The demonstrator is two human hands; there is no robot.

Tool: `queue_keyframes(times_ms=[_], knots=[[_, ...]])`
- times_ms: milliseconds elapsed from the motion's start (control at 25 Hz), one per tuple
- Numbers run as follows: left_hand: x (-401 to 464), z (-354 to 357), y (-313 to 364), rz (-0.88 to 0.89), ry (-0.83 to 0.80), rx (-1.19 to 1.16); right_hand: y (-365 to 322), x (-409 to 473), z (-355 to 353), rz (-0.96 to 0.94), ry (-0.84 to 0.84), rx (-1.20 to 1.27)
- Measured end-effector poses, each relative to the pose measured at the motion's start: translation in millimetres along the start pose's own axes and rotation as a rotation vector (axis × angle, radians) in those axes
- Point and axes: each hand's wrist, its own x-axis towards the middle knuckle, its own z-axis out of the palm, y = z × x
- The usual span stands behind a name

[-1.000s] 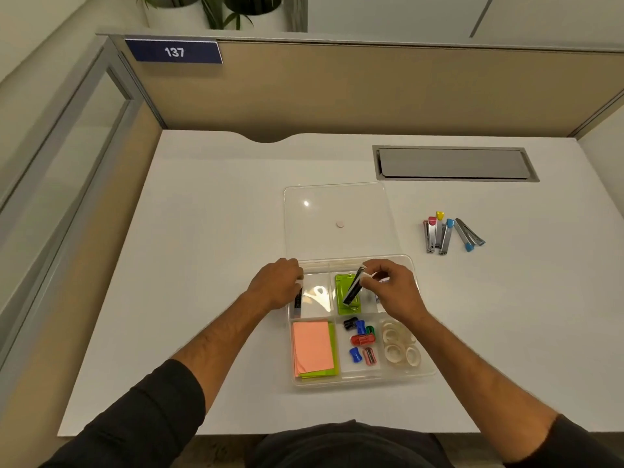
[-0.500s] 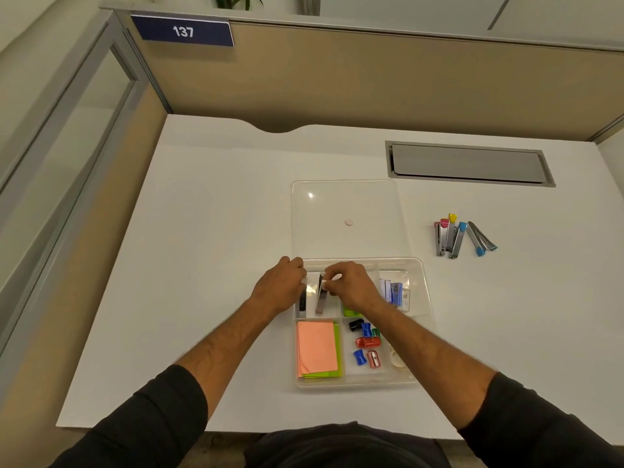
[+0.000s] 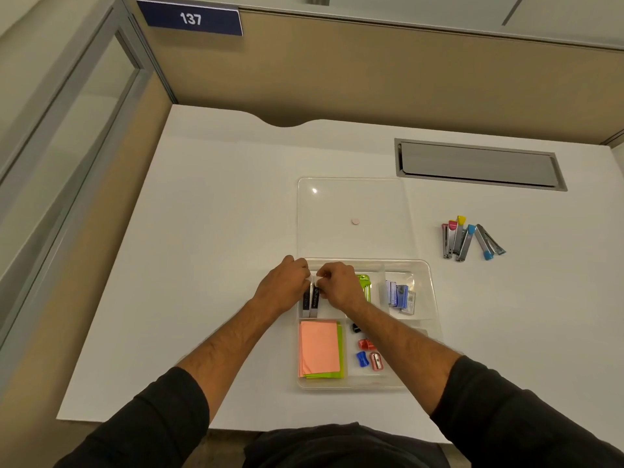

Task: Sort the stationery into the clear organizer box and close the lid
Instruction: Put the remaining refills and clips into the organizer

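Observation:
The clear organizer box (image 3: 434, 298) stands open near the table's front, its lid (image 3: 351, 204) lying flat behind it. My left hand (image 3: 285, 285) and my right hand (image 3: 339, 287) meet over the box's back-left compartment. Each pinches the top of a black-and-white eraser (image 3: 314, 300) standing on edge there. A green item (image 3: 364, 285) shows beside my right hand. Blue staple boxes (image 3: 400, 297) fill the back-right compartment. Orange and green sticky notes (image 3: 319, 352) lie front left, small sharpeners (image 3: 369, 358) in the front middle.
Several small staplers (image 3: 469, 239) with coloured ends lie on the white table right of the lid. A grey cable hatch (image 3: 479, 165) is set into the table at the back right. A partition wall bounds the back and left.
My right hand carried a black eraser from the middle compartment leftward and set it beside the one at my left hand. The camera tilted slightly.

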Motion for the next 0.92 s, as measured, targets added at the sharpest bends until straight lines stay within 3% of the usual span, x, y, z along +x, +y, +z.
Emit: queue_keyframes(times_ms=[240, 480, 760, 920], knots=[[-1.2, 3.3, -1.0, -0.033, 0.003, -0.037, 4.6, 3.8, 4.4, -0.013, -0.053, -0.056], [-6.4, -6.5, 9.0, 0.053, 0.046, 0.089, 3.0, -4.6, -7.3, -0.042, -0.082, -0.029], [-21.2, -17.8, 41.1, 0.004, 0.167, 0.059, 7.7, -34.4, -64.8, -0.144, 0.017, 0.056], [-21.2, -23.9, 80.2, 0.06, 0.198, -0.016, 27.6, -59.5, -99.3, -0.165, 0.094, 0.109]])
